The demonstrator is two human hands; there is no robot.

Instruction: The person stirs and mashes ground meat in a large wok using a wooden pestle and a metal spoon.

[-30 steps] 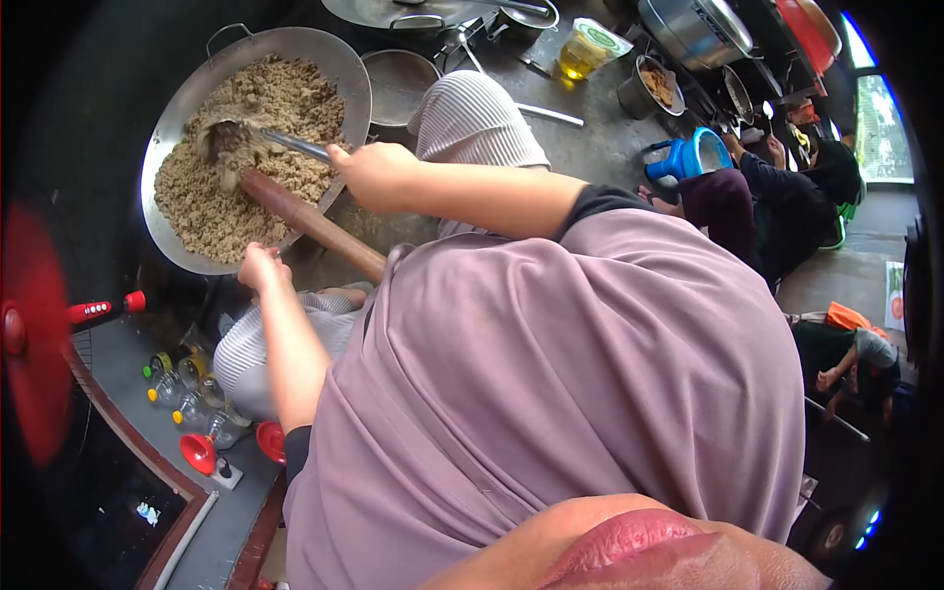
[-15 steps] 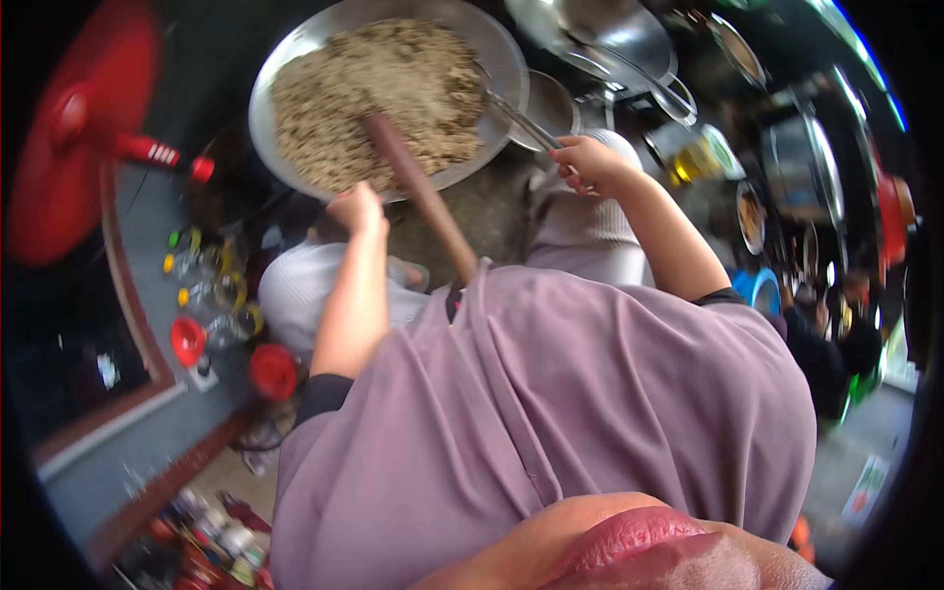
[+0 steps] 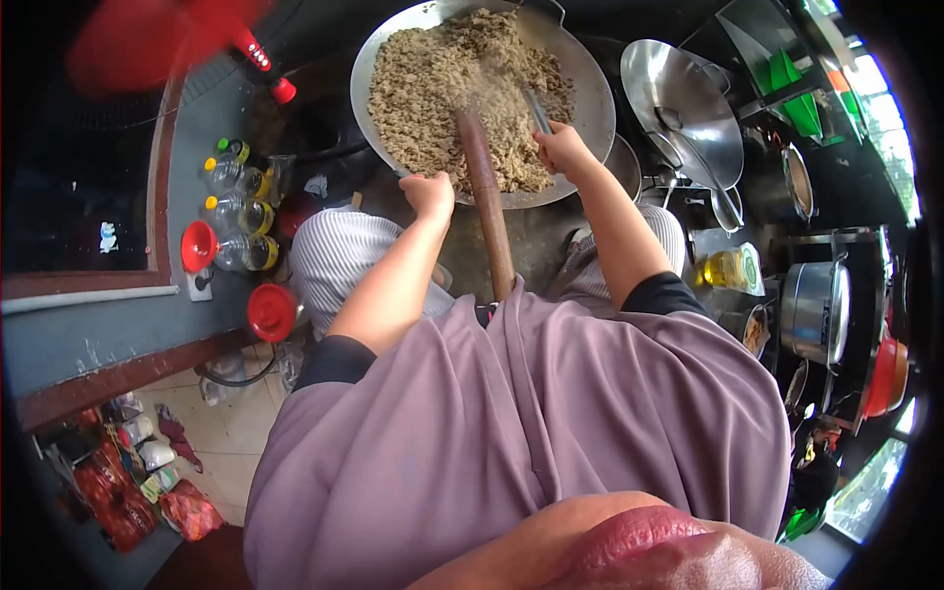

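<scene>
In front of me sits a large metal wok (image 3: 597, 123), filled with a pale brown, crumbly food (image 3: 418, 108). My left hand (image 3: 430, 197) is closed at the near left rim, around what looks like the wok's handle, mostly hidden by the fingers. Over the near right rim, my right hand (image 3: 565, 149) grips the metal handle of a spatula (image 3: 536, 110); its blade is buried in the food. Between my hands a long wooden paddle (image 3: 485, 182) leans from my lap, its far end in the food. Neither hand touches the paddle.
Another wok (image 3: 680, 103) with a ladle lies to the right, near an oil container (image 3: 726, 268) and a big pot (image 3: 814, 313). Several yellow-capped bottles (image 3: 236, 211) and a red funnel (image 3: 199, 245) line the left wall. A red fan (image 3: 157, 39) is at upper left.
My right hand has brought the spatula leftward, closer to the middle of the wok. My left hand stays at the rim. The whole view has shifted, so the wok appears further right.
</scene>
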